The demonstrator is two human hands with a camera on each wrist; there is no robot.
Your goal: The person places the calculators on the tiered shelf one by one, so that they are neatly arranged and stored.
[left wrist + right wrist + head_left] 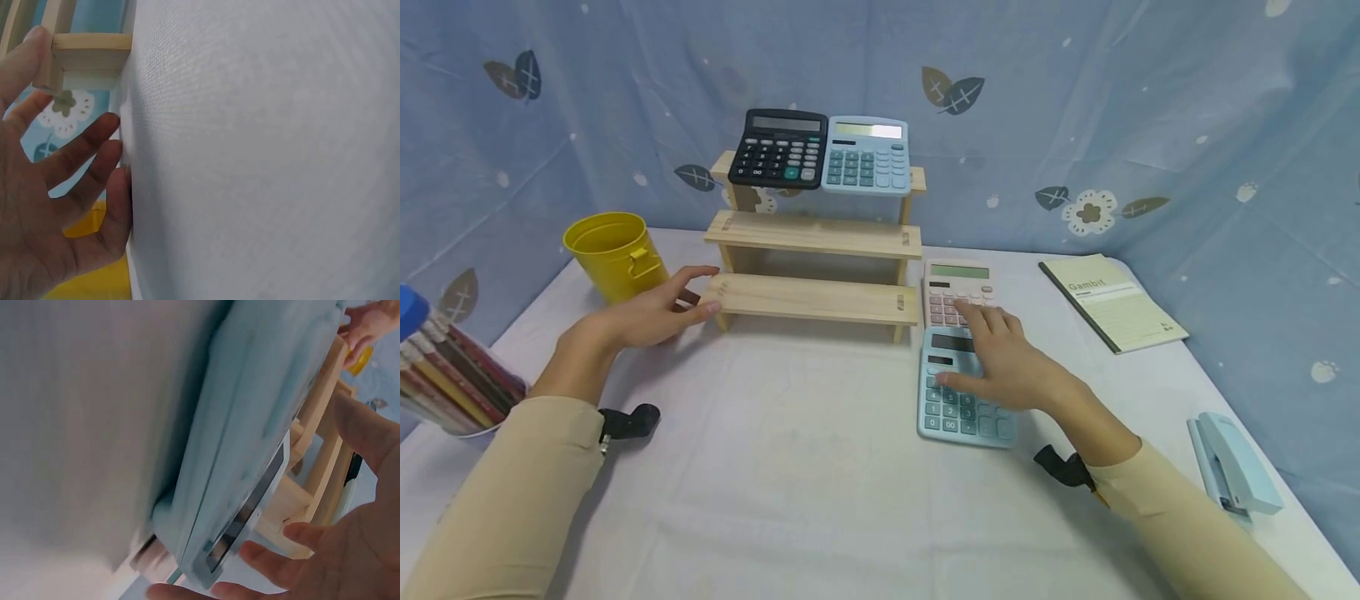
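Note:
A three-step wooden rack [820, 300] stands at the middle back. My left hand [651, 310] is at the left end of its lowest step, thumb and index finger on either side of the board [51, 65]; the other fingers spread loosely. A black calculator [781, 150] and a light blue calculator [867, 157] lean side by side on the top step. On the table, right of the rack, a second blue calculator [958, 425] lies in front of a pink one [957, 287]. Over these two my right hand [1018, 362] is spread, its thumb across the blue calculator's keys.
A yellow bucket [613, 254] stands behind my left hand, and a clear holder of pencils [460, 375] at the far left. To the right lie a notebook [1112, 304] and a light blue stapler [1236, 467]. A patterned blue curtain [1037, 108] surrounds the white table [775, 467].

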